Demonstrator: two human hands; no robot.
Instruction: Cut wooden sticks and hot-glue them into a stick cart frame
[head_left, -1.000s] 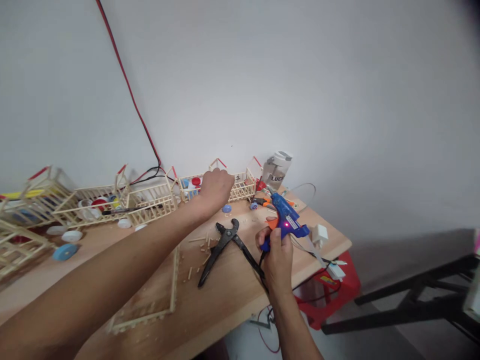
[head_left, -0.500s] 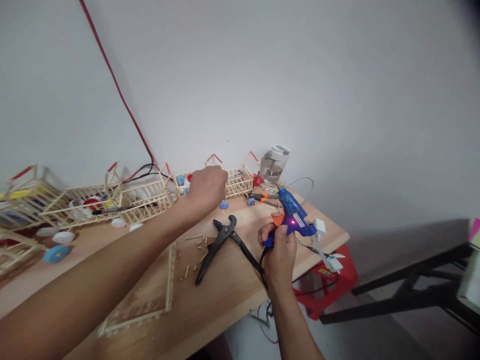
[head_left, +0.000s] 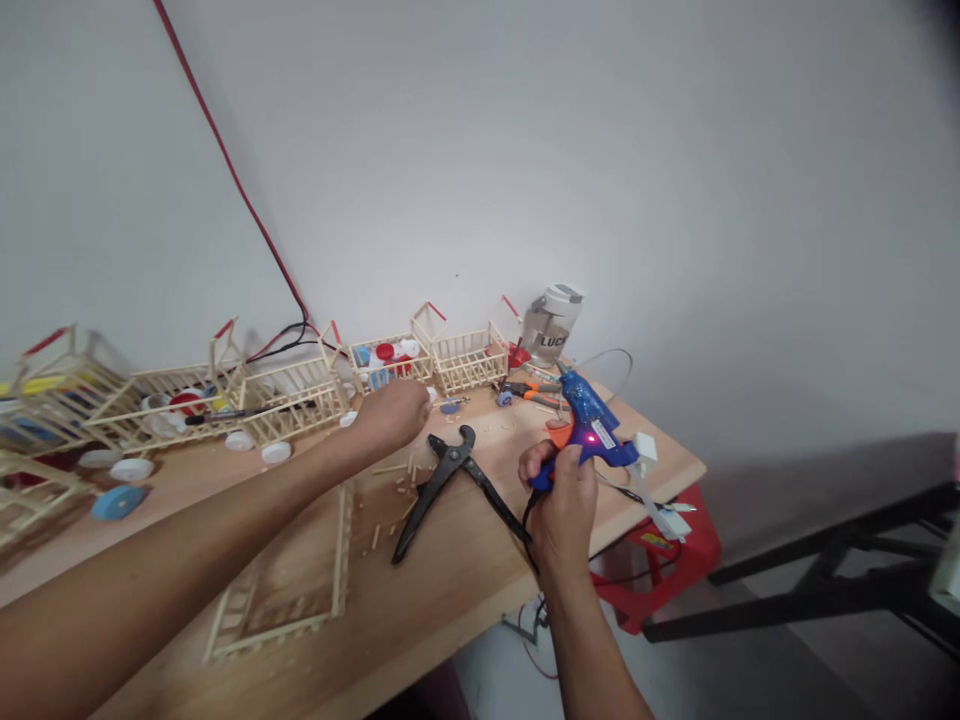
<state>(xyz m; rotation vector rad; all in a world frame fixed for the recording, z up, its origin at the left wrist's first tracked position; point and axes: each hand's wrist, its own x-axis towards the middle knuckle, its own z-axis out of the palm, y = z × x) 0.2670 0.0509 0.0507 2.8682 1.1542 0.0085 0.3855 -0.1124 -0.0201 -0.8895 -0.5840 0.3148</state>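
My right hand (head_left: pixel 564 500) is wrapped round the grip of a blue hot glue gun (head_left: pixel 592 428) whose red lamp glows; its nozzle points up and away over the wooden table (head_left: pixel 450 590). My left hand (head_left: pixel 391 415) reaches across the table with its fingers curled, low beside short stick pieces (head_left: pixel 397 478) and a small blue cap (head_left: pixel 450 407); what it grips, if anything, is hidden. Black pliers (head_left: pixel 442 485) lie open between my two hands. A flat frame of sticks (head_left: pixel 289 580) lies under my left forearm.
A row of little stick baskets (head_left: pixel 300 390) with bottle caps in them lines the wall. A clear jar (head_left: pixel 550 325), orange-handled pliers (head_left: pixel 532 392) and a white plug (head_left: pixel 645 450) sit at the far right corner. A red stool (head_left: pixel 675 560) stands beside the table; a red cable (head_left: pixel 240 190) climbs the wall.
My left hand has drawn back from the stick basket by the wall and come down toward the table near the stick pieces. The glue gun has stayed almost where it was.
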